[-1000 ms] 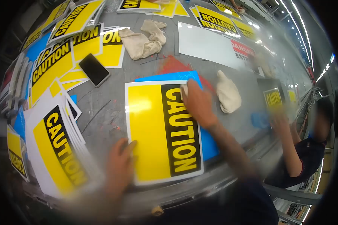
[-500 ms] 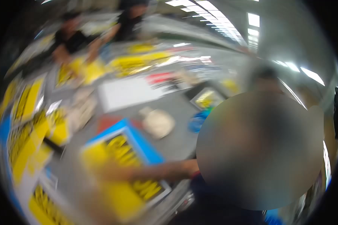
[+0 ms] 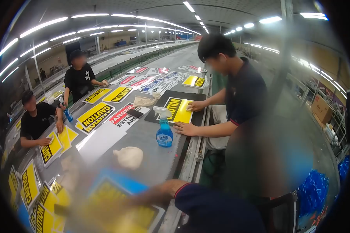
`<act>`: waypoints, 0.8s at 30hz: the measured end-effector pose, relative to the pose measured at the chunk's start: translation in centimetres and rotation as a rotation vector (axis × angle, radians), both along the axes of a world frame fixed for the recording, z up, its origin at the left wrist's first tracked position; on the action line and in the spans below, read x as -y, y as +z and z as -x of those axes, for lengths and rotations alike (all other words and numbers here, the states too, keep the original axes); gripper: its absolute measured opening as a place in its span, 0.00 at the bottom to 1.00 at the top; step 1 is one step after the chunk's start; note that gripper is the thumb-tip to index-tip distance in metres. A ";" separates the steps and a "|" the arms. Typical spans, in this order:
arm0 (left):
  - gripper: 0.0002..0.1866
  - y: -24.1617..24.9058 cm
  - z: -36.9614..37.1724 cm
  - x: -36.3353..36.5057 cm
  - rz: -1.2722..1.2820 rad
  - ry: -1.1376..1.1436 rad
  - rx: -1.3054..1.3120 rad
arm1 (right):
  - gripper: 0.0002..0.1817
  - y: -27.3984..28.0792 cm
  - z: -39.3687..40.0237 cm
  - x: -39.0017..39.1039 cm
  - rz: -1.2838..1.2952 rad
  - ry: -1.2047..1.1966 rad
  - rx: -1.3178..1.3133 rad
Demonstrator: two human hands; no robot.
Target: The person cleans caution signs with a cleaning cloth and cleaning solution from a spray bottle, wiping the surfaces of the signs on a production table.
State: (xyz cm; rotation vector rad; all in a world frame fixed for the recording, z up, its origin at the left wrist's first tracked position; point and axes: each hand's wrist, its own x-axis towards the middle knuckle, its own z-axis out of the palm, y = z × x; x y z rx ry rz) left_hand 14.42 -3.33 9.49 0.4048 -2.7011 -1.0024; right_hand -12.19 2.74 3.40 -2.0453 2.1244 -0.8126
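Observation:
My right hand (image 3: 111,209) is smeared by motion at the bottom, over a yellow-and-black caution sign (image 3: 140,213). Its forearm reaches in from the lower right out of a navy sleeve with red trim. Whether the fingers grip anything is too blurred to tell. I cannot make out my left hand. Blue sheeting (image 3: 122,180) shows beyond the sign's edge. A cream cloth (image 3: 128,157) lies crumpled on the grey table (image 3: 155,159) farther away. Left of the sign, another pale cloth (image 3: 70,169) appears blurred.
A co-worker (image 3: 237,85) at right wipes a caution sign (image 3: 178,110) on a black mat (image 3: 151,117). Nearby stand a blue spray bottle (image 3: 164,134) and a phone (image 3: 135,113). Two people (image 3: 79,75) work across the table. Caution signs (image 3: 39,209) pile up lower left.
My view has swung and levelled, bringing the co-worker and spray bottle at right into clear sight. My right arm remains over the caution sign, still blurred.

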 end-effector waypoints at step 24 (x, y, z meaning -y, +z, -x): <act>0.63 -0.3 -6.2 -2.6 0.077 -0.077 0.089 | 0.15 3.5 -7.1 -20.9 -0.111 -0.397 -0.219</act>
